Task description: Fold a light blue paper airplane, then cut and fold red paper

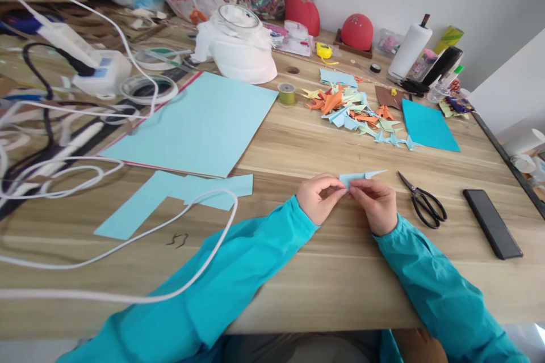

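A small folded piece of light blue paper [354, 177] is pinched between my two hands, just above the wooden table. My left hand [321, 197] closes thumb and fingers on its left end. On the near side, my right hand [375, 203] grips it, and a pointed tip of paper sticks out to the right beyond the fingers. My fingers hide the lower part of the paper. Black-handled scissors [424, 202] lie just right of my right hand. Farther back is a pile of folded paper cranes [340, 106] in orange, blue, pale green and yellow.
Light blue sheets [196, 122] and cut blue strips [140, 204] lie on the left. White cables [200, 198] loop across the table there. A phone [493, 224] lies at right, a teal sheet [430, 126] behind it. A spool of green thread [286, 94] stands near the middle.
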The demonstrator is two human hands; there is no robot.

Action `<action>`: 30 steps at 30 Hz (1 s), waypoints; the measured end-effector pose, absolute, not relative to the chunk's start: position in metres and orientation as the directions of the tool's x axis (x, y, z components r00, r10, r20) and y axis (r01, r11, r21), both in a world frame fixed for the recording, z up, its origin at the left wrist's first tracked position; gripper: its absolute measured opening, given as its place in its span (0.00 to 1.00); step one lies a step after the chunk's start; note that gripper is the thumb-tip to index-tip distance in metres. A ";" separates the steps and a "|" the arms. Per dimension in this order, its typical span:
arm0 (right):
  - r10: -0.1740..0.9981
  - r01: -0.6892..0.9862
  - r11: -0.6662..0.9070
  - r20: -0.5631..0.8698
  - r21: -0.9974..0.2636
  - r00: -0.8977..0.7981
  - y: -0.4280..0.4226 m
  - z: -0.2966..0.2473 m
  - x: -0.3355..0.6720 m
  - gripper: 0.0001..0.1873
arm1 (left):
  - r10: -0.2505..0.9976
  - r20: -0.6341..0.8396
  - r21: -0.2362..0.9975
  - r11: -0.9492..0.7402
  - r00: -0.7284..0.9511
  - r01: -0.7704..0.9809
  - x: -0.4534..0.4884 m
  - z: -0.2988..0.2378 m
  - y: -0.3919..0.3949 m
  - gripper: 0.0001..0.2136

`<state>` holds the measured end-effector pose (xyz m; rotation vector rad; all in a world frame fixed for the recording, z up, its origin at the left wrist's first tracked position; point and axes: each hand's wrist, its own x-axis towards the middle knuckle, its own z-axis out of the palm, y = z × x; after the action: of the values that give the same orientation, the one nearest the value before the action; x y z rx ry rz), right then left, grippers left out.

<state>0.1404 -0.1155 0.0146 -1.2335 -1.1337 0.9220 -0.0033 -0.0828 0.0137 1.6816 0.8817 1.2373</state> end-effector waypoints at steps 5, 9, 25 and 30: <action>0.964 0.068 0.119 0.132 -0.991 0.231 -0.115 0.015 0.140 0.07 | 0.950 0.206 0.977 -0.211 0.235 -0.004 -0.001 0.012 -0.083 0.04; 0.964 0.071 0.105 0.120 -0.992 0.238 -0.116 0.014 0.139 0.07 | 0.968 0.107 0.994 -0.102 0.226 -0.038 0.000 0.012 -0.083 0.05; 0.975 -0.003 0.062 0.060 -0.998 0.216 -0.115 0.016 0.139 0.09 | 0.968 -0.104 0.974 0.146 0.230 -0.174 0.003 0.020 -0.082 0.06; 0.971 -0.025 0.066 0.059 -0.997 0.231 -0.114 0.015 0.139 0.09 | 0.953 -0.161 0.937 0.229 0.256 -0.264 0.003 0.021 -0.081 0.10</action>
<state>0.1389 -0.1145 0.0149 -1.2409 -1.0431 1.0074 0.0033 -0.0808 0.0210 0.9537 0.9175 1.0236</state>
